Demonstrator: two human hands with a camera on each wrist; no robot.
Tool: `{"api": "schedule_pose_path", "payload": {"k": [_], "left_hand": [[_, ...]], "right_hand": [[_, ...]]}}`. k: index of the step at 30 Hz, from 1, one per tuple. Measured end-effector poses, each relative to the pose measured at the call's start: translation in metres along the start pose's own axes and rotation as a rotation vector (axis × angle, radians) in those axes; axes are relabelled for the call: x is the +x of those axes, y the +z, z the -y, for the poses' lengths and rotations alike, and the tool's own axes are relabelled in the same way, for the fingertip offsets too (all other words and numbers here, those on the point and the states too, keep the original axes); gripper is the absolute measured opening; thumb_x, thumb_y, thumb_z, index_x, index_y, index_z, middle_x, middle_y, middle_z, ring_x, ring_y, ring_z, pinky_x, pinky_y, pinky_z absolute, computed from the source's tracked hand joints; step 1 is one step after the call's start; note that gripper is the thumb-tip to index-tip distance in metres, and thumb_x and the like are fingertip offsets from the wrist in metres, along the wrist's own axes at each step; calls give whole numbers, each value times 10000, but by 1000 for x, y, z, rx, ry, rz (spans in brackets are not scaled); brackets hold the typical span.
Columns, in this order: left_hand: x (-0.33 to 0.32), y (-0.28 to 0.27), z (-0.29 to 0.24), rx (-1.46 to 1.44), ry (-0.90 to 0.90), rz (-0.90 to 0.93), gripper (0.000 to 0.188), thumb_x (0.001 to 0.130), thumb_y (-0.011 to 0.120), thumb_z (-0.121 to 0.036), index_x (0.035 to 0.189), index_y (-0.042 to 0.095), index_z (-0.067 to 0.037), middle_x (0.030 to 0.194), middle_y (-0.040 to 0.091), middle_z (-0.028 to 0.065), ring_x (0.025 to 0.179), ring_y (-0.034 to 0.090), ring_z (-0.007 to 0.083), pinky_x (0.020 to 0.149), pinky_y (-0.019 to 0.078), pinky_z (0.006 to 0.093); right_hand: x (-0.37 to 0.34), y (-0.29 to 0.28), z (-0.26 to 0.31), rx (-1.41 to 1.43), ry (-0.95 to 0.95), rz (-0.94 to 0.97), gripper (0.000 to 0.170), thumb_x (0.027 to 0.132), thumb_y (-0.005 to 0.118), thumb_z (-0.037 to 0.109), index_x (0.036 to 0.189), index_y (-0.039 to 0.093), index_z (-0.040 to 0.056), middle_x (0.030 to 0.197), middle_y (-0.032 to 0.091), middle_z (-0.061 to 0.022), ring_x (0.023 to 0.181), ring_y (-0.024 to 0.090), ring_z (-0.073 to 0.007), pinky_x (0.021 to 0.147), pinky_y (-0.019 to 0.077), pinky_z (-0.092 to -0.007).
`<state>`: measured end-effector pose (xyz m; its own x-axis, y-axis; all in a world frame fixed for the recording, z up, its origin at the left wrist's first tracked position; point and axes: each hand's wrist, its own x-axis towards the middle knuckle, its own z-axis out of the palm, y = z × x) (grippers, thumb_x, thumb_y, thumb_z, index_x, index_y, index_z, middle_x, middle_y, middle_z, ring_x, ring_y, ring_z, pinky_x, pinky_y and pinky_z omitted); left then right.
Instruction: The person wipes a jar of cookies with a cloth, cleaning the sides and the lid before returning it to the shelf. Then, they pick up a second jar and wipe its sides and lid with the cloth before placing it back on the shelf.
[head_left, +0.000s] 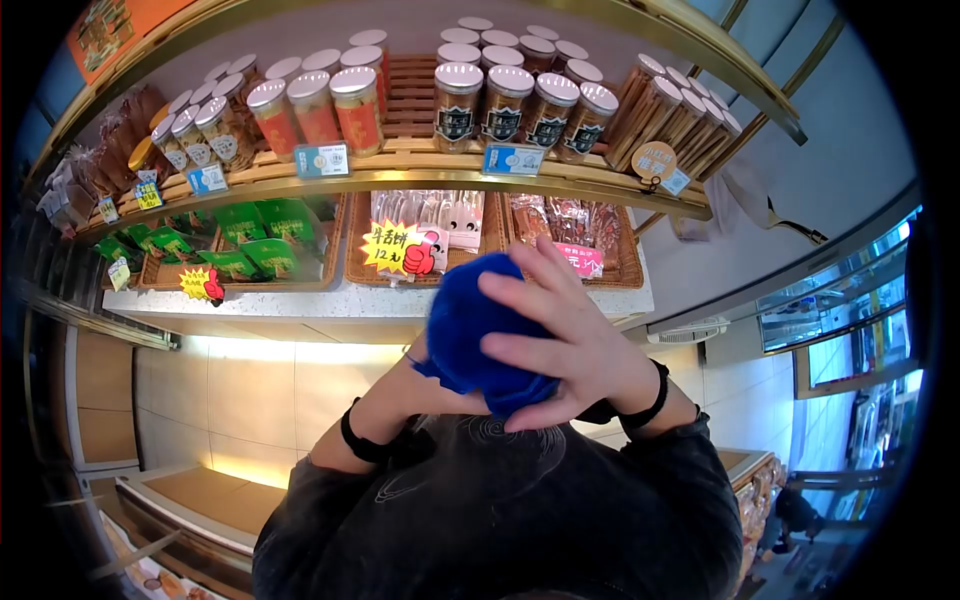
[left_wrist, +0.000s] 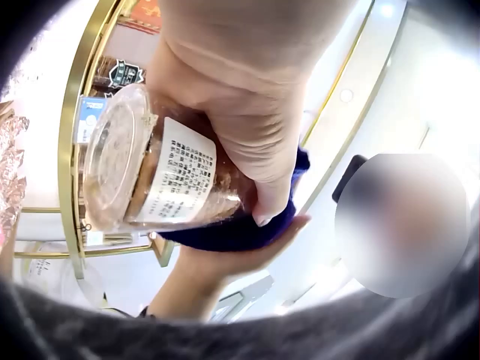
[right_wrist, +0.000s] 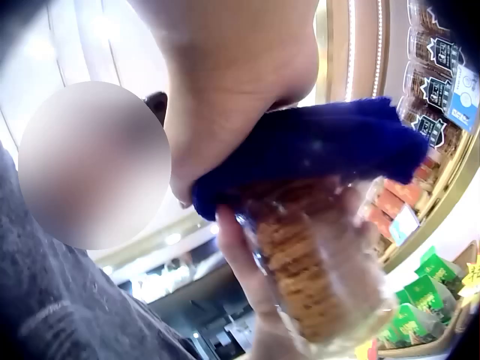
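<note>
My left hand (left_wrist: 240, 112) grips a clear plastic jar (left_wrist: 180, 176) with a white printed label. Stacked brown biscuits (right_wrist: 300, 277) show through the jar's wall in the right wrist view. Over the jar's lid end lies a blue cloth (head_left: 475, 325), which hides the lid. My right hand (head_left: 575, 340) holds the cloth from above, its fingers spread and bent over the top and the thumb at the near side. In the head view the cloth covers the jar and most of the left hand. Both hands are in front of the chest.
Ahead, a wooden shelf (head_left: 400, 168) carries rows of jars with pale lids (head_left: 505, 95) and price tags. Below it, baskets (head_left: 350, 250) of green packets (head_left: 270, 240) and wrapped snacks (head_left: 575, 220) stand on a speckled counter (head_left: 300, 303). A glass-fronted case (head_left: 840, 310) is at the right.
</note>
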<state>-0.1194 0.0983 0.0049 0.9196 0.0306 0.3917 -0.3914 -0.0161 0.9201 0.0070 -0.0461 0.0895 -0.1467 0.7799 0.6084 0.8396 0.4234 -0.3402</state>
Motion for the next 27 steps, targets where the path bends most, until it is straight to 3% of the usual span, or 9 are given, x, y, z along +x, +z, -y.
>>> {"api": "schedule_pose_path", "payload": {"k": [3, 5, 7, 8, 15, 18, 20, 22, 27], "left_hand": [[-9, -22, 23, -62, -149, 417, 800, 656, 824, -202, 1341, 425, -93, 1307, 504, 105, 1221, 476, 228, 1024, 389, 374], [-23, -26, 33, -133, -135, 405, 725, 656, 817, -184, 1286, 470, -96, 1239, 541, 92, 1155, 511, 205, 975, 417, 356], [-24, -29, 20, -234, -150, 402, 576, 654, 803, -148, 1176, 562, -102, 1105, 614, 67, 1022, 581, 159, 878, 472, 320], [-20, -38, -1, -256, -389, 469, 506, 666, 795, -133, 1119, 572, -89, 1010, 628, 40, 941, 580, 128, 817, 477, 283], [-19, -30, -27, -143, -347, 228, 617, 687, 765, -126, 1223, 484, -10, 965, 625, 103, 894, 600, 162, 761, 486, 287], [-19, -15, -25, 644, -232, -72, 984, 669, 734, -156, 1431, 149, 58, 952, 606, 211, 890, 608, 332, 720, 511, 370], [-20, -10, -18, 766, -208, -67, 1007, 646, 757, -171, 1431, 166, 49, 967, 607, 199, 889, 607, 324, 713, 511, 370], [-21, -8, -17, 932, -128, -69, 1067, 596, 811, -215, 1434, 196, 24, 998, 597, 172, 911, 601, 311, 719, 511, 369], [-18, -7, -24, 650, -2, -282, 1016, 637, 802, -193, 1427, 197, 15, 1076, 560, 191, 961, 591, 348, 790, 497, 393]], "right_hand": [[6, 1, 2, 0, -46, 230, 601, 721, 718, 452, 1217, 591, 136, 1341, 465, -171, 1281, 386, -411, 1055, 233, -556], [7, 27, 5, 238, -117, 135, 478, 714, 729, 327, 1107, 614, 80, 1180, 549, -144, 1115, 531, -376, 921, 438, -458], [3, 41, 10, 222, -142, 32, 363, 727, 690, 273, 1023, 617, 76, 1080, 577, -150, 1018, 568, -356, 818, 483, -426], [1, 44, 10, 226, -88, -10, 325, 724, 667, 236, 1000, 610, 74, 1070, 573, -142, 990, 567, -352, 815, 478, -429], [-12, 80, 18, 297, 463, -300, 217, 776, 612, 35, 985, 555, 21, 1048, 554, -132, 976, 539, -300, 878, 419, -386], [-13, 97, 5, 359, 901, -362, 203, 852, 582, 98, 1032, 552, 8, 974, 575, -113, 889, 560, -193, 802, 438, -283], [-18, 100, -7, 437, 1065, -369, 204, 873, 571, 132, 1040, 560, 14, 943, 586, -93, 847, 567, -164, 776, 445, -266], [-14, 99, -14, 1135, 1305, -605, 233, 910, 531, 203, 1055, 573, 26, 904, 599, -55, 795, 578, -131, 742, 464, -261], [-5, 104, 14, 1523, 1012, -945, 465, 975, 366, 402, 1220, 511, 35, 1209, 567, -143, 1112, 557, -244, 1008, 409, -390]]}}
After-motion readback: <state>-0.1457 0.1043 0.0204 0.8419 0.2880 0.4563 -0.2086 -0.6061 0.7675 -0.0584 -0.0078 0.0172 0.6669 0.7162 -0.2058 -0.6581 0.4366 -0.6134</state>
